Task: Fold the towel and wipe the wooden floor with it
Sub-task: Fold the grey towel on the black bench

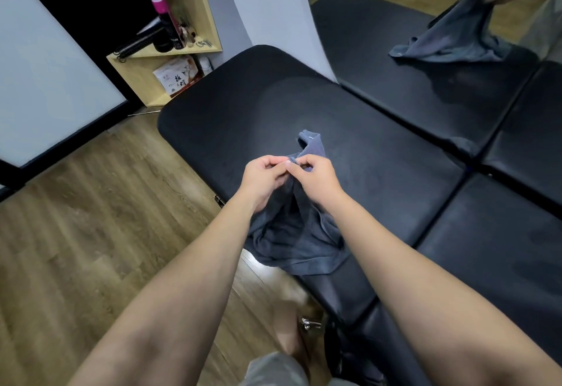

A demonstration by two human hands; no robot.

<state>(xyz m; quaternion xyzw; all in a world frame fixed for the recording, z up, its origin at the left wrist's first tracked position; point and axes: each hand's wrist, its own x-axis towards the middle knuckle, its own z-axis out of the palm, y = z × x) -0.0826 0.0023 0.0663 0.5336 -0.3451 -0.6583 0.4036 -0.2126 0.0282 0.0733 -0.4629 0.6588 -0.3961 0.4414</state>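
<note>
A dark grey-blue towel (292,233) hangs bunched between my two hands, its lower part draped on the near edge of a black padded bench (380,154). My left hand (264,179) and my right hand (316,177) are close together above the bench, each pinching the towel's top edge with thumb and fingertips. A corner of the towel (311,144) sticks up just beyond my fingers. The wooden floor (91,218) spreads to the left of the bench and below my arms.
A mirror (456,36) at the right shows the bench, the towel and both hands reflected. A wooden shelf unit (170,54) with bottles and a box stands at the back left. A frosted panel in a dark frame (45,81) lines the left wall.
</note>
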